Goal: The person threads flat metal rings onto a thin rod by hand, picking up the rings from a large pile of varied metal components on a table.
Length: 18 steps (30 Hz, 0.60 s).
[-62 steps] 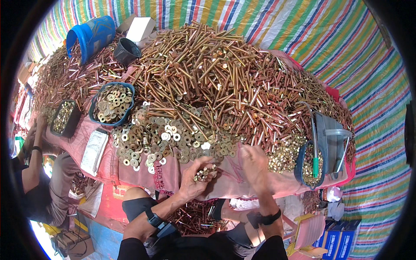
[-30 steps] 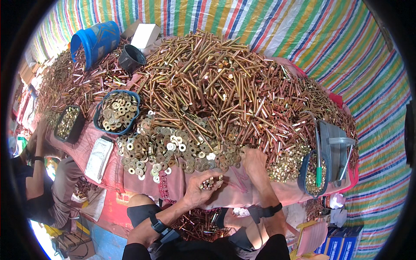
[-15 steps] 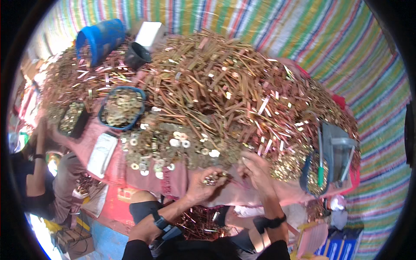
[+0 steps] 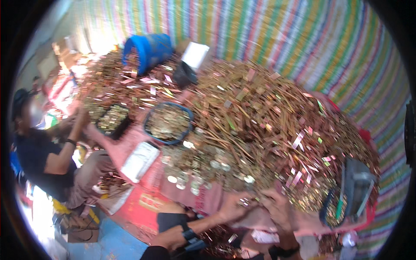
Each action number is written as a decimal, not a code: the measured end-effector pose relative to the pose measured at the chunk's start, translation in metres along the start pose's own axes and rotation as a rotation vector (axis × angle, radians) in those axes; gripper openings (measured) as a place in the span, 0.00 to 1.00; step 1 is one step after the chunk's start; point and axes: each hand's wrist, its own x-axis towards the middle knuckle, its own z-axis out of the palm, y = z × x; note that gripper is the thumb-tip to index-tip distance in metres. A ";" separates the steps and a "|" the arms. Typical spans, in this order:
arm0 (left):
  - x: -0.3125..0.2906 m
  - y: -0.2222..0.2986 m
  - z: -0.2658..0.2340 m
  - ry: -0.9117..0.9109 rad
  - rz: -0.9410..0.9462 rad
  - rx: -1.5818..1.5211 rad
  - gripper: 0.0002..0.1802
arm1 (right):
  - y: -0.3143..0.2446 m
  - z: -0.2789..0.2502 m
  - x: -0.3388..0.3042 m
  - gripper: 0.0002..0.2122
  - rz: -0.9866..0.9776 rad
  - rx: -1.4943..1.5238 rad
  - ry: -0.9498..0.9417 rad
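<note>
My left hand is curled palm up around several small shiny metal pieces, over the near edge of a heap. My right hand is beside it with bent fingers pointing toward those pieces. Motion blur hides what, if anything, is between its fingertips. Just beyond both hands lies a large heap of coppery and brassy metal strips. Round, washer-like pieces are scattered left of my hands, on the near side of the heap. Small gold-coloured bits lie to the right of my right hand.
A blue-rimmed basin, a black tray and white paper are at left. Behind are a blue bucket, dark pot and white box. A grey dustpan and dark basket stand right. A person sits left.
The view has swung, so the whole scene sits farther right and lower. My right hand is nearer my left hand. The left hand keeps its metal pieces.
</note>
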 end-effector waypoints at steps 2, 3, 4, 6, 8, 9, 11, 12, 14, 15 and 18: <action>0.001 -0.001 0.000 -0.019 -0.006 -0.005 0.11 | 0.004 -0.001 0.001 0.12 -0.002 -0.010 -0.008; 0.001 -0.001 -0.001 -0.063 -0.075 -0.071 0.11 | 0.005 -0.001 0.002 0.13 0.013 -0.035 0.008; 0.001 0.000 -0.002 -0.073 -0.103 -0.090 0.12 | 0.006 -0.002 0.002 0.13 -0.004 -0.020 0.014; 0.000 0.002 -0.004 -0.075 -0.081 -0.066 0.12 | 0.008 -0.001 0.003 0.13 -0.063 0.024 0.012; 0.001 0.003 -0.004 -0.100 -0.138 -0.052 0.13 | 0.007 0.001 0.003 0.13 -0.045 0.062 0.011; 0.000 0.002 -0.004 -0.102 -0.141 -0.058 0.13 | 0.005 0.001 0.003 0.13 -0.060 0.066 0.010; 0.000 0.000 -0.004 -0.101 -0.114 -0.013 0.12 | 0.002 0.003 0.002 0.13 -0.114 0.030 0.009; 0.000 -0.002 -0.004 -0.103 -0.121 -0.035 0.13 | 0.000 0.004 0.002 0.13 -0.151 -0.008 0.009; -0.002 -0.006 -0.004 -0.093 -0.080 -0.024 0.13 | -0.003 0.006 0.001 0.13 -0.200 -0.094 0.015; -0.002 -0.008 -0.004 -0.106 -0.101 -0.057 0.14 | -0.004 0.007 0.002 0.12 -0.216 -0.142 0.020; -0.004 -0.013 -0.004 -0.102 -0.084 -0.097 0.14 | -0.005 0.010 0.004 0.11 -0.296 -0.268 0.048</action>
